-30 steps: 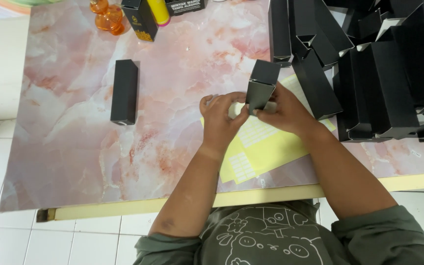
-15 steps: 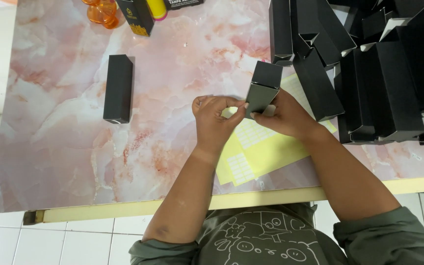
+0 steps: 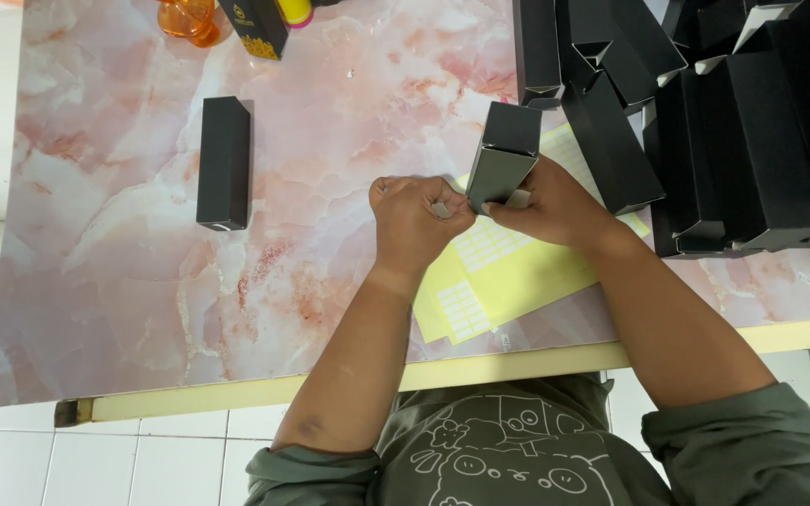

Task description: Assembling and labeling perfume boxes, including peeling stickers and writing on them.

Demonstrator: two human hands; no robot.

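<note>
A tall black carton box (image 3: 503, 155) is tilted on the pink marble table (image 3: 330, 122). My right hand (image 3: 546, 201) grips its lower end. My left hand (image 3: 414, 217) pinches the same end from the left, with a small white piece between the fingers. Under both hands lies a yellow sheet of white labels (image 3: 503, 272), partly hidden by my wrists.
Another closed black box (image 3: 223, 161) lies flat at the left. Several black boxes (image 3: 705, 122) are piled at the right. At the far edge stand an orange bottle (image 3: 187, 19), a dark box with gold print (image 3: 255, 26) and a yellow item (image 3: 292, 11). White floor tiles surround the table.
Both hands stay on the black box, working its lower end closer together. The view shifted slightly, so the table's things sit a little higher in frame.
</note>
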